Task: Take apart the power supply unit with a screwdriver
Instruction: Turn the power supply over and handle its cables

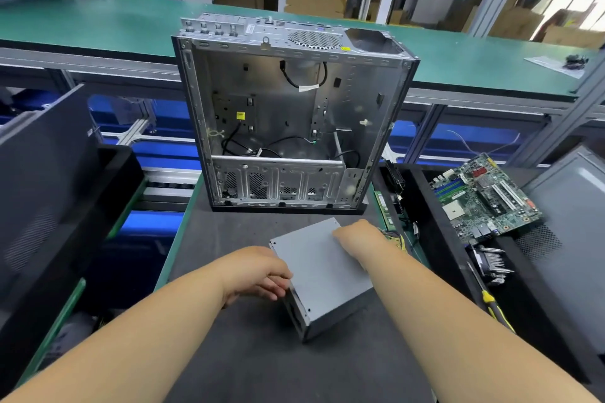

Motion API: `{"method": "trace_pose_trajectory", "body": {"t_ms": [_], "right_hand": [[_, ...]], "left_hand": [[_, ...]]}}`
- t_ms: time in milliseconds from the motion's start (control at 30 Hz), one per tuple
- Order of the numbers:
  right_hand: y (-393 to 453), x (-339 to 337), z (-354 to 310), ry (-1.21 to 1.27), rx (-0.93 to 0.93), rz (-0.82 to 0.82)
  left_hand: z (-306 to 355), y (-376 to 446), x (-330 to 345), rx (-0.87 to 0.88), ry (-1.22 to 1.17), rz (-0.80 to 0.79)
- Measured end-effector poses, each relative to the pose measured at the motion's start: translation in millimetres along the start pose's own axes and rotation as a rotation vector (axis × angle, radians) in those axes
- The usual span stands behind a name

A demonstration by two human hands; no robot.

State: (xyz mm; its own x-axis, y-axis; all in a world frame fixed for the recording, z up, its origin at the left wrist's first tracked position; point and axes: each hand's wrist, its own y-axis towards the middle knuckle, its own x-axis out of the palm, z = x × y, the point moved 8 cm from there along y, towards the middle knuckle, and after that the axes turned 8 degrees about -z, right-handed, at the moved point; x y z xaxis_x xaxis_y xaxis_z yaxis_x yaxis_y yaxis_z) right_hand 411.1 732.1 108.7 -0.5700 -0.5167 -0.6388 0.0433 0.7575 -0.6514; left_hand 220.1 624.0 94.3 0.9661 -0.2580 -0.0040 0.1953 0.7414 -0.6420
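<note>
A grey metal power supply unit lies on the dark mat in front of me, with its bundle of coloured wires trailing off its far right corner. My left hand grips the unit's near left edge, fingers curled against its side. My right hand lies over the far right part of its top, the fingers hidden behind the hand. A screwdriver with a yellow and black handle lies in the black tray to the right, apart from both hands.
An emptied computer case stands open just beyond the unit. A motherboard and a heatsink lie in the black tray at right. Black panels lean at left. A green conveyor runs behind.
</note>
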Motion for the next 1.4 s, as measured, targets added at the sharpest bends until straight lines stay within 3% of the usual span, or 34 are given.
{"method": "trace_pose_trajectory", "body": {"t_ms": [167,267,333,500,600,700,867,1100,1400], "right_hand": [[2,-2,-17,-0.139,-0.019,0.011],[2,-5,-32,-0.271,-0.052,-0.001],[-2,-5,-41,-0.350,-0.088,-0.015],[-9,-6,-49,-0.527,-0.074,-0.055],[-7,-8,-42,-0.572,-0.064,-0.070],[-11,-9,-34,-0.568,-0.030,-0.095],[-21,-8,-30,-0.662,-0.045,-0.140],[-18,-6,-22,-0.674,-0.090,-0.085],[-19,-3,-18,-0.645,-0.140,-0.059]], "left_hand": [[-4,5,-12,-0.037,0.090,0.097],[-1,10,-35,-0.019,0.395,0.311],[2,8,-49,0.043,0.452,0.434],[-8,30,-39,0.222,0.192,0.194],[-15,37,-38,0.248,0.147,0.217],[-28,33,-39,0.129,0.064,0.330],[-27,24,-4,-0.035,-0.165,0.172],[-7,10,4,-0.076,-0.030,0.225],[17,-1,5,-0.186,0.485,0.270]]}}
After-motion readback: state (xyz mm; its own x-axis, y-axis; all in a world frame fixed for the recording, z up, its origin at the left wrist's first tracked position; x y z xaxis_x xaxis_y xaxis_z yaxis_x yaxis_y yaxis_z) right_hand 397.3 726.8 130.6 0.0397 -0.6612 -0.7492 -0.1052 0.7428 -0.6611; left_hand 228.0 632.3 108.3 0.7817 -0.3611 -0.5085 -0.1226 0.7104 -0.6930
